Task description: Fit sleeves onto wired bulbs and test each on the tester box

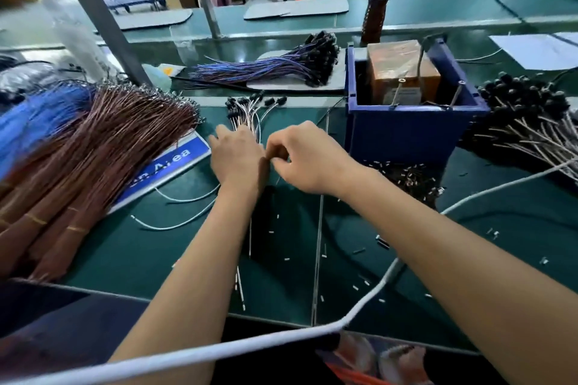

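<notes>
Both hands meet over the green bench (156,253), just in front of a small fan of wired bulbs (250,109) whose black heads point away from the person and whose pale leads run back toward the hands. The left hand (237,159) lies knuckles-up on the near ends of those leads, fingers reaching forward; whether it grips any cannot be told from this angle. The right hand (309,159) is curled, thumb and forefinger drawn together in a pinch right beside the left hand; what it pinches is too small to make out, probably 1 sleeve or a lead end.

Loose sleeves (403,175) lie in a heap just right of the right hand, so that hand is the nearer for picking 1. The blue tester box (406,131) stands beyond and to the right, also on the right hand's side. The leads' long axis runs near-to-far, so a sleeve would likely slide on along that line, from the near end.
</notes>
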`<action>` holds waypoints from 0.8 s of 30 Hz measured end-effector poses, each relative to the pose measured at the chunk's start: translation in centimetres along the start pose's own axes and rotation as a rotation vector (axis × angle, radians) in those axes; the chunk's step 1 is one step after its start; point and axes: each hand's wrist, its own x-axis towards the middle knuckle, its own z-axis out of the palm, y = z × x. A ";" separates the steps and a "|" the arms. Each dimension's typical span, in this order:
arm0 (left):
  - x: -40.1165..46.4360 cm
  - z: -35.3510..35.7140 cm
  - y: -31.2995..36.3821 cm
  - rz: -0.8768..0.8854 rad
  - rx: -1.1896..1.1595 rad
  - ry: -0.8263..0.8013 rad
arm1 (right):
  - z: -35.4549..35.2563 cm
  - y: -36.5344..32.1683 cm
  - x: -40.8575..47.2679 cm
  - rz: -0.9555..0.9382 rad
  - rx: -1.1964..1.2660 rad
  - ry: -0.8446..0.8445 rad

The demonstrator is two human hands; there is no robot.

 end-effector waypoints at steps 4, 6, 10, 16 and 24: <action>0.7 -0.3 -0.2 -0.002 -0.113 0.092 | 0.3 0.5 1.4 0.099 -0.009 0.000; 0.9 -1.0 0.3 -0.076 -0.385 0.189 | 0.5 0.6 1.6 0.155 0.026 0.018; 1.0 -3.1 2.1 -0.215 -0.869 0.243 | 0.9 0.6 1.7 0.275 0.227 0.067; -0.5 -5.3 3.3 -0.034 -1.004 -0.211 | 0.9 0.5 2.1 0.683 1.075 -0.007; 0.3 -8.4 -1.5 0.381 -0.612 -0.965 | 1.3 1.4 1.8 0.951 1.361 0.091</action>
